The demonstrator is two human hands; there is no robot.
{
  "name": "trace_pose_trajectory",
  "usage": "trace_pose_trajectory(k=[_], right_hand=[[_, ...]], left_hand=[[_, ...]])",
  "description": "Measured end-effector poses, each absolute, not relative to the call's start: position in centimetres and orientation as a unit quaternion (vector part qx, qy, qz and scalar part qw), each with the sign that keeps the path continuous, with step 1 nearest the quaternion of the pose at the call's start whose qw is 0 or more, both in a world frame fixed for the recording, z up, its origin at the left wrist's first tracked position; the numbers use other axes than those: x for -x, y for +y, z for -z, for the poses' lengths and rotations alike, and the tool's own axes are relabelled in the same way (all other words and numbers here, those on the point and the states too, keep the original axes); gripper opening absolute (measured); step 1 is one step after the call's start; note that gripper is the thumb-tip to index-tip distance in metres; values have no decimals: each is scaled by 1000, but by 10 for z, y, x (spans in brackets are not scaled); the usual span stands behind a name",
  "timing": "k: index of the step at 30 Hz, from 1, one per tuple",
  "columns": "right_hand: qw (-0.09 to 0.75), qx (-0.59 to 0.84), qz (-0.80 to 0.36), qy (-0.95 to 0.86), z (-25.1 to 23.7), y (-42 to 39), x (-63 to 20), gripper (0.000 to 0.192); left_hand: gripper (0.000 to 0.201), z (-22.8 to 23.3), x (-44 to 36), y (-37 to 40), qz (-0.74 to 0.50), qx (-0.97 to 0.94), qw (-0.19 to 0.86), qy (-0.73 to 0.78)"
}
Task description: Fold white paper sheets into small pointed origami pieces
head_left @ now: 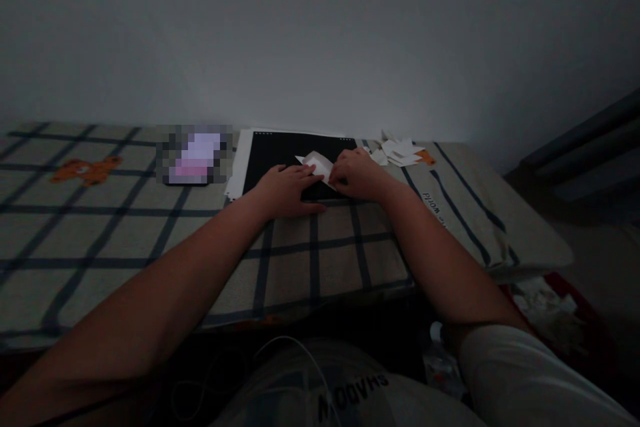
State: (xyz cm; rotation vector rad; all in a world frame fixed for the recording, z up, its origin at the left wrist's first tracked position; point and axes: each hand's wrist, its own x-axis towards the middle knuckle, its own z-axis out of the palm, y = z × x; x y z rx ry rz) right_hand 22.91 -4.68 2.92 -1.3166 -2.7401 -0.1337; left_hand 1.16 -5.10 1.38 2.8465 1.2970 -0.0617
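**Both hands on a folded sheet of white paper**

Here, the left hand (pixel 289 188) lies flat, palm down and fingers stretched out, on the lower edge of a black board (pixel 280 153), its fingertips touching the near side of a folded white paper (pixel 317 163). It presses rather than grips; nothing is closed in it. The right hand (pixel 356 173) sits just beside it, fingers curled over the right edge of the same paper, pinching or pressing that edge down. The two hands nearly meet at the paper, which rests on the black board with one pointed corner sticking out to the left.

The board lies on top of a larger white sheet (pixel 239 167), whose margin shows along the board's left side. Both rest on a bed covered by a beige blanket (pixel 150 240) with a dark grid pattern and an orange cartoon animal (pixel 85 169) printed towards the left. To the right of the right hand, near the wall, lies a small heap of white paper scraps (pixel 397 151). To the left of the board sits a blurred-out pale object (pixel 195 155); what it is cannot be told. The room is dim.
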Motion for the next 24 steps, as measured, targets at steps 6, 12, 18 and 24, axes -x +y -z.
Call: trace_pose_trajectory(k=[6, 12, 18, 24], right_hand=[[78, 405, 71, -908, -30, -55, -222, 28], [77, 429, 107, -894, -26, -54, -215, 31], [76, 447, 150, -878, -30, -59, -211, 38], [146, 445, 100, -878, -26, -54, -215, 34]], left_hand=[[85, -12, -12, -52, 4, -909, 9, 418], [85, -13, -12, -53, -4, -907, 20, 420], [83, -15, -14, -55, 0, -906, 26, 423], [82, -10, -10, -50, -17, -913, 19, 407]])
